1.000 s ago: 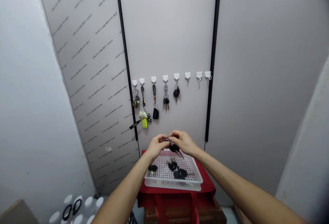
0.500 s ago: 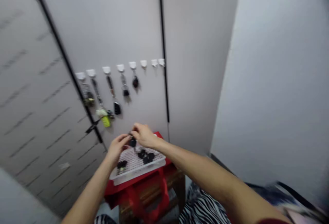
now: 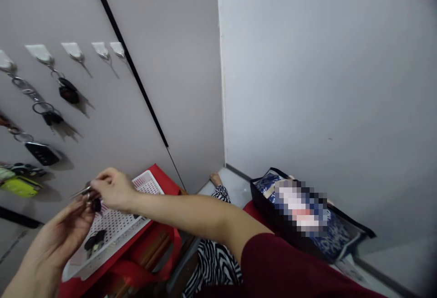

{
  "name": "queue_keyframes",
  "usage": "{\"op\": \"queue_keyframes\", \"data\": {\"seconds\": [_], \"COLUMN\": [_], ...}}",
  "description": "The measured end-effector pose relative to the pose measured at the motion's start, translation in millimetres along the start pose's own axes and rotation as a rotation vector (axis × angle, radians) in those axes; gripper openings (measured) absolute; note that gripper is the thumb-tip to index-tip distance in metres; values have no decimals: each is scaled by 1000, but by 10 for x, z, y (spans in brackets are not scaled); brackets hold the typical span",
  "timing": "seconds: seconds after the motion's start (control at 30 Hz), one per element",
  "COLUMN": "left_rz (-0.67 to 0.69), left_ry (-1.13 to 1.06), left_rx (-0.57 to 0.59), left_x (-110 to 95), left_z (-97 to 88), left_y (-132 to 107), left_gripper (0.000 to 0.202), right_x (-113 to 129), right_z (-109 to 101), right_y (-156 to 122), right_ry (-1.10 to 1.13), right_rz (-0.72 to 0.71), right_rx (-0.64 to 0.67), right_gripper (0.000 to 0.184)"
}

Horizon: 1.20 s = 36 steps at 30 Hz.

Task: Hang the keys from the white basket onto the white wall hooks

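Both hands meet at the lower left over a white perforated tray [image 3: 118, 225]. My right hand [image 3: 114, 188] pinches a bunch of keys [image 3: 91, 199] with a black fob and a metal ring. My left hand [image 3: 64, 232] reaches up from below, its fingertips touching the same bunch. More black keys [image 3: 94, 239] lie in the tray. On the wall behind, white hooks [image 3: 73, 51] run in a row; some carry key sets [image 3: 68, 92], and the rightmost ones [image 3: 118, 48] hang bare.
The tray rests on a red cloth [image 3: 160, 238] over a wooden stand. A dark patterned bag [image 3: 344, 236] stands on the floor at the right by the corner. My zebra-print trouser leg [image 3: 213, 261] and bare foot [image 3: 215, 179] show below. A black strip [image 3: 136, 77] divides the wall panels.
The view has swung far to the right and tilted, so hooks and tray slid to the left edge. Both hands stay together on the key bunch above the tray.
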<state>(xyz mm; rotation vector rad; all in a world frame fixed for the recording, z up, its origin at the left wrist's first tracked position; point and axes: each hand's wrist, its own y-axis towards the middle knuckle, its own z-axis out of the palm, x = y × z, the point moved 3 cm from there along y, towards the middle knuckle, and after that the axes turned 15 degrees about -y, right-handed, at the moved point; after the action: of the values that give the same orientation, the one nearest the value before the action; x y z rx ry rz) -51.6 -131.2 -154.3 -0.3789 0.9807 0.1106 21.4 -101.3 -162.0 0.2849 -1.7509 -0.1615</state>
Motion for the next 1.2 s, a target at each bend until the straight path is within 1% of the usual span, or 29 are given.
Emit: {"op": "queue_keyframes", "data": {"seconds": [0.03, 0.07, 0.1, 0.13, 0.2, 0.23, 0.3, 0.37, 0.43, 0.5, 0.57, 0.67, 0.73, 0.8, 0.93, 1.0, 1.1, 1.17, 1.2], "left_rz": [3, 19, 48, 90, 163, 200, 272, 344, 393, 437, 492, 610, 690, 744, 785, 787, 765, 731, 706], "left_ry": [15, 49, 99, 162, 324, 419, 619, 758, 807, 795, 753, 668, 628, 623, 632, 626, 626, 629, 630], "left_rx": [32, 64, 86, 92, 142, 196, 347, 460, 522, 559, 568, 510, 457, 429, 419, 423, 438, 443, 442], "left_x": [-14, -35, -65, -108, -221, -291, -439, -588, -721, -832, -930, -1084, -1185, -1264, -1355, -1370, -1351, -1303, -1264], "left_z": [12, 14, 6, -8, -16, -1, 66, 151, 235, 327, 434, 621, 754, 883, 1068, 1104, 1085, 1023, 976], "left_y": [-1, 14, 41, 72, 128, 146, 166, 187, 221, 261, 302, 361, 395, 428, 505, 545, 598, 626, 639], "left_gripper": [39, 38, 34, 30, 19, 15, 15, 16, 15, 15, 13, 11, 11, 11, 12, 12, 12, 12, 12], "right_x": [-49, -84, -104, -111, -94, -74, -1, 81, 159, 244, 347, 555, 723, 897, 1188, 1283, 1345, 1336, 1317], "right_z": [12, 23, 24, 7, -69, -117, -190, -200, -189, -198, -239, -347, -457, -590, -843, -932, -1004, -1012, -1006], "right_y": [26, 52, 78, 102, 143, 164, 214, 270, 323, 377, 446, 630, 826, 1067, 1546, 1729, 1914, 1999, 2033], "right_ry": [188, 337, 428, 457, 358, 260, 87, -5, -28, -39, -43, -25, -29, -47, -97, -178, -385, -546, -611], "right_rz": [142, 240, 293, 302, 226, 159, -46, -223, -297, -289, -259, -251, -264, -281, -272, -255, -244, -287, -324], "right_rx": [-1, 16, 40, 55, 47, 27, 15, 106, 202, 220, 176, 101, 26, -80, -303, -415, -569, -622, -619], "right_gripper": [8, 11, 12, 12, 11, 11, 9, 16, 16, 14, 15, 17, 18, 18, 21, 23, 26, 29, 31]}}
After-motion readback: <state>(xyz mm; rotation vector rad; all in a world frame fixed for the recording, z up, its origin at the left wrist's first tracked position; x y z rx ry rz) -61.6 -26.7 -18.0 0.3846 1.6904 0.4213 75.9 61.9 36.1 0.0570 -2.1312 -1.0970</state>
